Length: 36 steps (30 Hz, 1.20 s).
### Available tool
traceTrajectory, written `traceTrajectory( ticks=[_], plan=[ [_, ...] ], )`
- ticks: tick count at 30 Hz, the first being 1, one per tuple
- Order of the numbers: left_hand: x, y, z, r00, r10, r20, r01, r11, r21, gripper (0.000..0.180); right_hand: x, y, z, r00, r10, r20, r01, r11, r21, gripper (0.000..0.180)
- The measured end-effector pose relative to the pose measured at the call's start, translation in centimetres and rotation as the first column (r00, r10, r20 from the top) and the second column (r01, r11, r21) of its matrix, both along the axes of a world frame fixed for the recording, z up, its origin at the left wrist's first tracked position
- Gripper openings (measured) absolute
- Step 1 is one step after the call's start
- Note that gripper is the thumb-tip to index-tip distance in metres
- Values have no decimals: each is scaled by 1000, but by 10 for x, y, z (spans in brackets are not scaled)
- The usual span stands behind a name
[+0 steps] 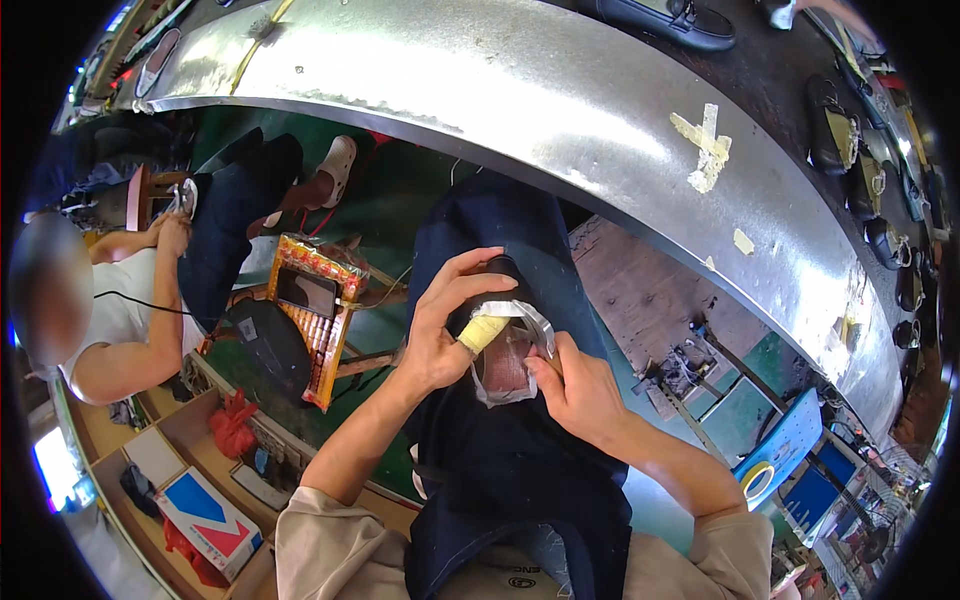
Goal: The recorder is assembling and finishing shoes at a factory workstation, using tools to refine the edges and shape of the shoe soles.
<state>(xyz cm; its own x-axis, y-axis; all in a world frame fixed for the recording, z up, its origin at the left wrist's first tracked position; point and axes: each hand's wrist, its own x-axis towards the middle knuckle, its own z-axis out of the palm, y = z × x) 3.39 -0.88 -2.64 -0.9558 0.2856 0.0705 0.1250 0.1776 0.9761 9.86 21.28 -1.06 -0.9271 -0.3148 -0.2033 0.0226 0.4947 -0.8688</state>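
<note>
Above my lap I hold a black shoe upper (505,268), its opening toward me, with a pale whitish lining edge and a reddish-brown inside. My left hand (450,320) is wrapped round its left side, fingers over the dark top. Yellow tape covers the left thumb, which presses at the opening's rim. My right hand (575,385) pinches the right edge of the pale lining between thumb and fingers. Whether a small tool is in the right fingers cannot be made out. A dark navy apron (500,460) lies under the shoe upper.
A curved metal-topped bench (600,120) runs across ahead, with black shoes (835,130) beyond it. At left, a co-worker (140,330) sits working with both hands. A phone (308,293) lies on a beaded stool seat. Wooden trays (190,420) stand lower left; a blue stool (785,450) stands right.
</note>
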Motion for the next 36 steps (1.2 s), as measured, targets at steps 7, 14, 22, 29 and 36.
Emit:
traceTrajectory(
  ticks=[7, 14, 22, 29, 36],
  plan=[
    [13, -13, 52, 919, -309, 246, 208, 908, 365, 76, 43, 24, 8, 973, 149, -177, -155, 988, -22, 23],
    [43, 37, 59, 931, -144, 337, 21, 938, 345, 41, 67, 47, -9, 845, 308, -437, -404, 903, -146, 37],
    [41, 42, 67, 907, -66, 416, -65, 954, 292, 27, 76, 45, 7, 856, 305, -417, -377, 921, -100, 39],
    [21, 28, 73, 931, 74, 357, -247, 848, 469, 29, 76, 46, 18, 948, 260, -185, -302, 917, -260, 33],
    [47, 45, 71, 957, -22, -288, 223, 689, 690, 24, 18, 27, 23, 681, -192, 707, 618, 669, -413, 48]
  ],
)
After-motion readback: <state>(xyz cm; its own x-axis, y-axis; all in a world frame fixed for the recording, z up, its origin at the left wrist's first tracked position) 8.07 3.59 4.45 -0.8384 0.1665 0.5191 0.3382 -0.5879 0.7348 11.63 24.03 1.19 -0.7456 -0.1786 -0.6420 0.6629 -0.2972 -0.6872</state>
